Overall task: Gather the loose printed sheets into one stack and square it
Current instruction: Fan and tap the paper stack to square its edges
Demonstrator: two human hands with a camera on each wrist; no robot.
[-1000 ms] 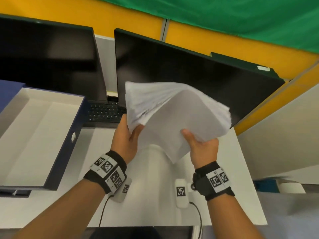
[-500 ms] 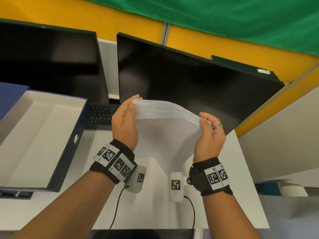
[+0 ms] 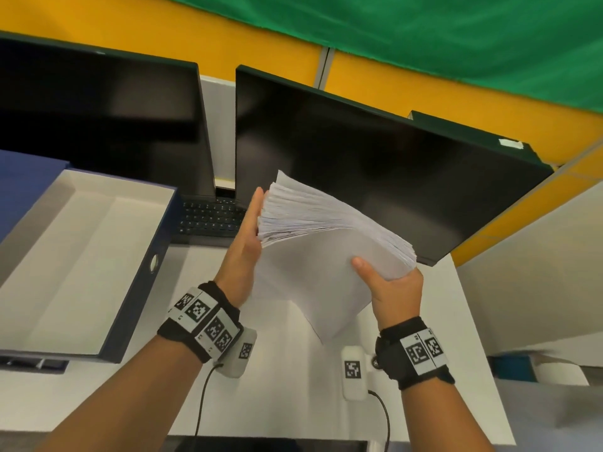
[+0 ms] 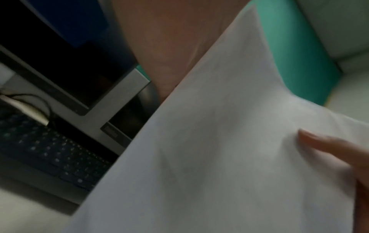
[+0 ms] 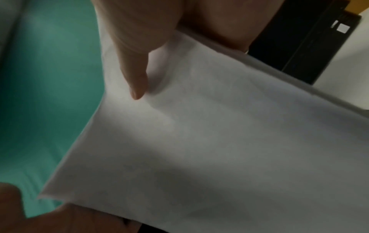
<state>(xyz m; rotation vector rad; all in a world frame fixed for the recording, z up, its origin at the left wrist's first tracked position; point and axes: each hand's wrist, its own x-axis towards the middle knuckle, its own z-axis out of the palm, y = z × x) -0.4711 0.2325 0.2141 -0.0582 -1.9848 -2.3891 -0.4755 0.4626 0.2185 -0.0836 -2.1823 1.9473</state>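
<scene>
A thick stack of white printed sheets (image 3: 326, 256) hangs tilted in the air above the white desk (image 3: 293, 402), one corner pointing down and its upper-left edge fanned unevenly. My left hand (image 3: 253, 223) lies flat with straight fingers against the stack's left edge. My right hand (image 3: 386, 280) grips the stack's lower right edge, thumb on the near face, fingers hidden behind. In the left wrist view the stack (image 4: 229, 149) fills the frame below my palm. The right wrist view shows my thumb (image 5: 135, 82) pressing on the stack (image 5: 219, 141).
An open blue box file (image 3: 140, 288) with a white inside lies on the desk to the left. Two dark monitors (image 3: 375, 177) stand behind, with a black keyboard (image 3: 208, 218) under them. A grey partition (image 3: 538, 272) borders the desk on the right.
The stack stood upright between both hands half a second ago; now it tilts with its fanned edge showing. My right hand has dropped to the lower right edge and my left has flattened.
</scene>
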